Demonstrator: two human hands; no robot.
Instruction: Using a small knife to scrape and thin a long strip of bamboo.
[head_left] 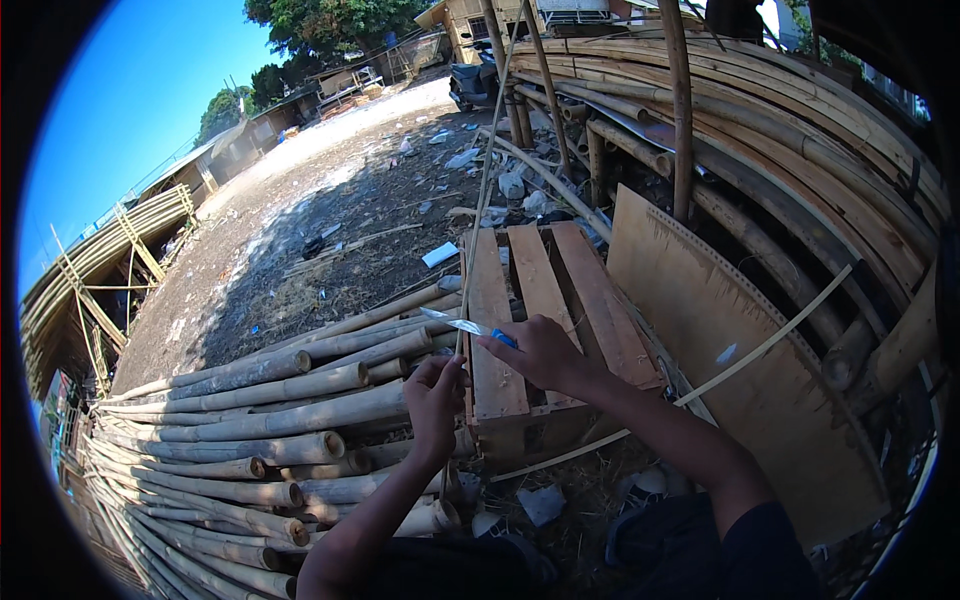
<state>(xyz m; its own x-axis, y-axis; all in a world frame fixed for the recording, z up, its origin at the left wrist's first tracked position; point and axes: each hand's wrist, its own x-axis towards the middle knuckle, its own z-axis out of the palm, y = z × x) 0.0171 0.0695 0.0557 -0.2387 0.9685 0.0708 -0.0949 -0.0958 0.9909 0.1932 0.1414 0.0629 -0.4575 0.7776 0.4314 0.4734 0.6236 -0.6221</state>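
Observation:
A long, thin bamboo strip [477,225] rises from my left hand [434,402] toward the top of the view. The fingers of that hand are pinched round it. My right hand [543,358] grips a knife [456,322] with a blue handle and a shiny, pointed blade. The blade points left and crosses the strip just above my left fingers; whether its edge touches the strip I cannot tell. Directly below and beyond my right hand stands a slatted wooden crate [498,375].
Cut bamboo poles [300,420] lie stacked at the left. A plywood sheet [735,360] leans at the right, below long stacked timber [790,110] and upright posts [677,110]. Another pale strip [770,340] slants past my right forearm. Litter and a motorbike [473,85] are farther off.

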